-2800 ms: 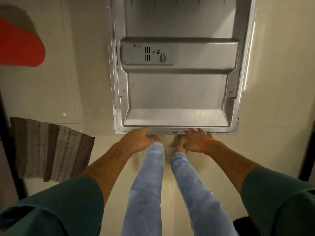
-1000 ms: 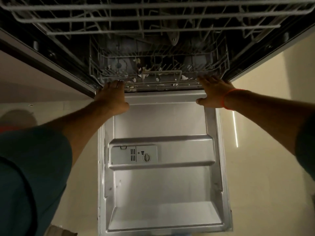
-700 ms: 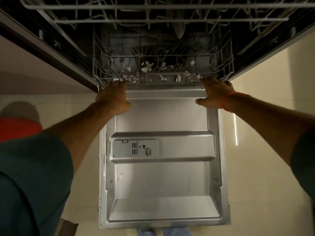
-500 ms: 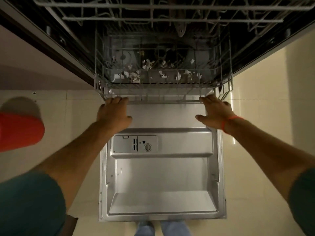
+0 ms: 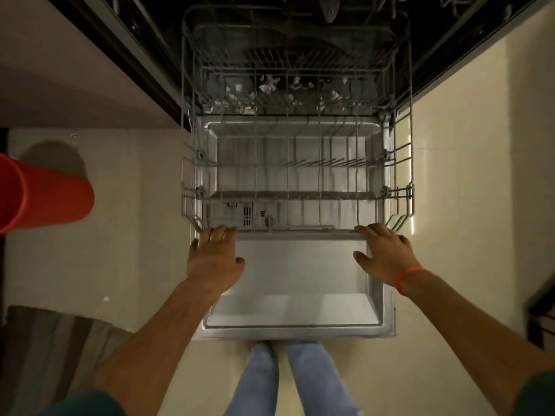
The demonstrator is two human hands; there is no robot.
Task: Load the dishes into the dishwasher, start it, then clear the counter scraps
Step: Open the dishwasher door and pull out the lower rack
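The dishwasher door (image 5: 297, 313) lies open and flat in front of me. The empty lower wire rack (image 5: 297, 175) is drawn out over the door, about two thirds of the way. My left hand (image 5: 214, 256) grips the rack's front rail at its left corner, fingers hooked over the wire. At the right corner my right hand (image 5: 383, 253), with an orange wristband, holds the same rail. White scraps (image 5: 270, 85) lie on the dishwasher tub floor behind the rack. No dishes are in view.
A red bucket (image 5: 42, 193) stands on the floor to the left. A striped mat (image 5: 54, 349) lies at lower left. Cabinet fronts flank the dishwasher. My legs in blue jeans (image 5: 288, 382) stand at the door's front edge. A dark object (image 5: 540, 313) sits at the right edge.
After opening the door, both hands took the lower rack's front rail and pulled it out toward me over the door.
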